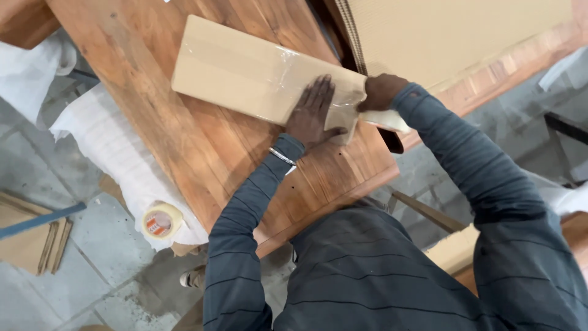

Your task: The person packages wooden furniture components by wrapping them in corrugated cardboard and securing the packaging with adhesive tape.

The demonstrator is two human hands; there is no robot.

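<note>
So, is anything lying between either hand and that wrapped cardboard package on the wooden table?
Nothing visible. The left hand lies flat on the cardboard package; the right hand grips the wrap at its near end on the wooden table.

Right hand (381, 92): fingers curled under, hidden; grip on pale tape roll (392, 121) can't be judged, roll partly covered. Left hand (311, 113) covers part of cardboard-wrapped flat package (245, 70); surface beneath unseen. Corrugated sheet (453, 30) cut off at top and right edges. Wooden tabletop (202, 141) cropped at top. Second tape roll (162, 222): label too small to tell. Shoe (193, 279) mostly hidden by sleeve.
</note>
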